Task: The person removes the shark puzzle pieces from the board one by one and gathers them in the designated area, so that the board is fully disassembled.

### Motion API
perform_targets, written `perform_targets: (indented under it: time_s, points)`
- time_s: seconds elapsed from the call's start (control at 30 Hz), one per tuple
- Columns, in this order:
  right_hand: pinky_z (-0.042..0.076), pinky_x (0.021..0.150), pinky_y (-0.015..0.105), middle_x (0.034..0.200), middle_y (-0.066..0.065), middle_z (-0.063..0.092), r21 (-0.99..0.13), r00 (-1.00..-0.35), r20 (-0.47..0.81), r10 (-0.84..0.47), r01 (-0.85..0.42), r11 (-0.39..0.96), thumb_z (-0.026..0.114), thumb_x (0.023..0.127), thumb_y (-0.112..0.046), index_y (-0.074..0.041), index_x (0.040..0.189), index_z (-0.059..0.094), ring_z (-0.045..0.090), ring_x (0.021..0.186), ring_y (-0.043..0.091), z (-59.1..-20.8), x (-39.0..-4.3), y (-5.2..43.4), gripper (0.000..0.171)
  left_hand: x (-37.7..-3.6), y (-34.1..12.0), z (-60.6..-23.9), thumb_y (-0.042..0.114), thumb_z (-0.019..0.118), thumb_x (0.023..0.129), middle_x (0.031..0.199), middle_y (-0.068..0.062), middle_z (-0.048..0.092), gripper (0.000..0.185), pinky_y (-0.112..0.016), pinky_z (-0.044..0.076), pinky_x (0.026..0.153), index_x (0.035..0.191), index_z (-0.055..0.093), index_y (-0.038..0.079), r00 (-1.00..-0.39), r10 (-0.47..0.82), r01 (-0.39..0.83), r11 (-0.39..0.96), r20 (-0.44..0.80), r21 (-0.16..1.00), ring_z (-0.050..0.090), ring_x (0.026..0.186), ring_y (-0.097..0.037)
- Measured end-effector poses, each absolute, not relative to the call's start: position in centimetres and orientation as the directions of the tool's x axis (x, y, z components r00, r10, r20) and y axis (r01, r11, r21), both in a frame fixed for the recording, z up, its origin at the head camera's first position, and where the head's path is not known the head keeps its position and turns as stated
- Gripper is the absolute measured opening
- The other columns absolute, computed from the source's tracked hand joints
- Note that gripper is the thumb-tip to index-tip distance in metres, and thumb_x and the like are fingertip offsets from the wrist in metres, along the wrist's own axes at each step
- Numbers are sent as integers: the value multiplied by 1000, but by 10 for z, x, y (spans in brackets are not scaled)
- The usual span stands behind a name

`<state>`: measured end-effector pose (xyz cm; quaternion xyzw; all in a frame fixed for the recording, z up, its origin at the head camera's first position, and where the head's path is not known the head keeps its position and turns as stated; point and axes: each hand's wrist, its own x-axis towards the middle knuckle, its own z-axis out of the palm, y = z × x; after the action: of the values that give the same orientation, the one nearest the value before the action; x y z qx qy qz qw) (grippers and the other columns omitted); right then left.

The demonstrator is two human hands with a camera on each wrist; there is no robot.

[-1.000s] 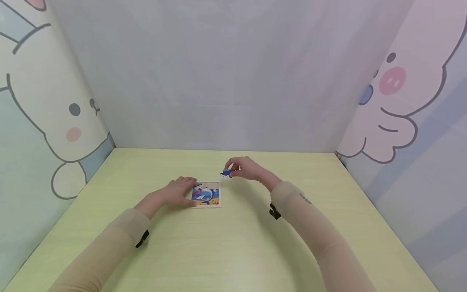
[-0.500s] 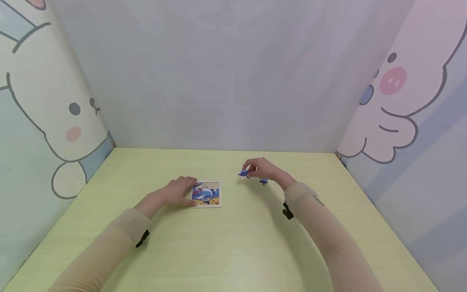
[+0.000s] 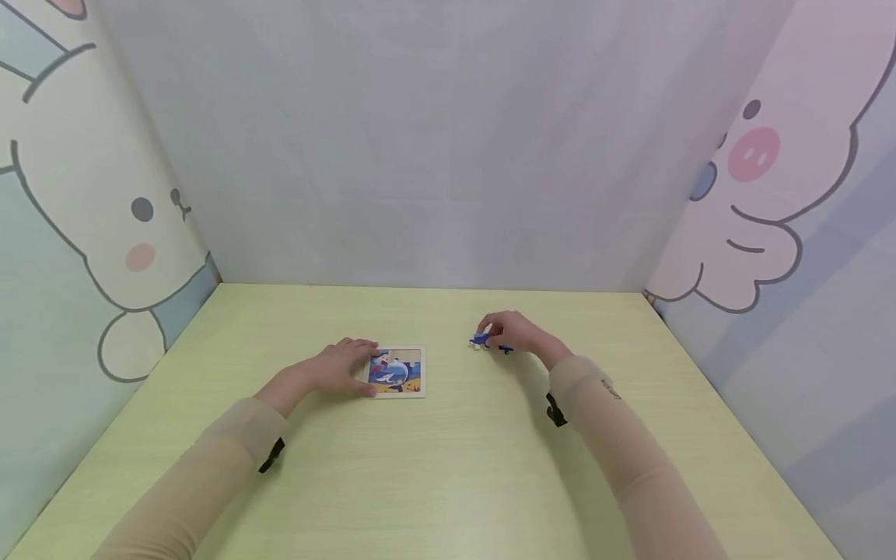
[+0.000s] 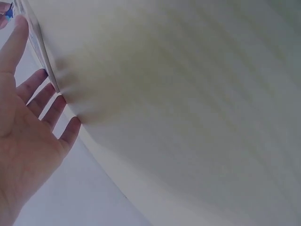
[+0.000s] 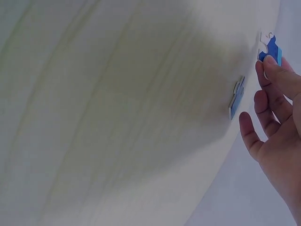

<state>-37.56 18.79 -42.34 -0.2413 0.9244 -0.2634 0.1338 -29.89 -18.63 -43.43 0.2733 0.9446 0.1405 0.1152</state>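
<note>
In the head view my left hand (image 3: 341, 368) rests at the left side of a white-framed jigsaw puzzle (image 3: 395, 373) with a dolphin picture. Its thumb lies at the near left corner, its spread fingers at the far left corner. A bare patch shows in the puzzle's upper part. Right of it, my right hand (image 3: 514, 332) pinches a blue and white puzzle piece (image 5: 270, 49) between thumb and fingertips, low over the table. Another blue puzzle piece (image 5: 237, 98) lies flat on the table beneath that hand, partly covered by it in the head view.
The pale yellow table (image 3: 448, 467) reaches back to a grey-white cloth wall (image 3: 434, 155). Side panels with a cartoon rabbit (image 3: 140, 249) and a cartoon pig (image 3: 756, 194) border it left and right.
My right hand has carried its puzzle piece rightward, away from the puzzle, and lowered it beside the other loose piece. The left hand and the puzzle have stayed in place.
</note>
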Motion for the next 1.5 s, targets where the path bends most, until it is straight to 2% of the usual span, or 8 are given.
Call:
perform_targets:
  time_s: [0.2,0.57,0.77,1.0,1.27,1.5]
  points:
    - [48,65,26,93,4,65,-550,-862,-115,-494,-359,754,66,88,-9,-13,107,66,56,76,15,-432,-378,187,19,-298,-189,-431,47,75,76,151,-10,34,81,-64,22,106,140,45,8,-815,558,477,799,-155,367,28,136,-37]
    - [47,66,26,96,4,64,-502,-877,-106,-469,-360,787,68,87,-13,-10,104,70,53,81,17,-437,-381,186,17,-300,-189,-437,49,74,74,152,-12,31,86,-66,21,106,142,42,7,-818,560,485,795,-134,363,24,138,-40]
    - [46,77,30,102,2,61,-488,-885,-82,-458,-365,793,68,87,-18,-15,107,68,52,90,18,-437,-379,186,21,-299,-188,-439,50,75,73,152,-17,28,96,-64,21,107,145,33,4,-837,533,465,812,-124,354,23,138,-42]
    - [46,90,41,106,9,62,-473,-856,-27,-516,-444,761,65,89,-16,-9,115,65,54,100,26,-420,-369,178,26,-298,-190,-442,53,76,70,149,-19,32,100,-63,23,107,144,33,2,-858,502,446,831,-105,334,25,137,-42]
    - [46,91,41,107,11,64,-434,-828,2,-561,-506,745,65,89,-18,-6,118,63,56,102,28,-401,-360,161,31,-296,-192,-443,52,76,71,148,-18,35,95,-61,22,108,143,36,4,-861,502,440,814,-79,379,28,136,-41]
    - [45,92,40,112,14,63,-452,-818,11,-575,-517,727,65,90,-18,-4,119,62,56,104,28,-386,-350,143,33,-294,-192,-442,50,78,69,147,-18,37,96,-59,23,109,142,37,4,-870,488,425,817,-73,390,30,135,-40]
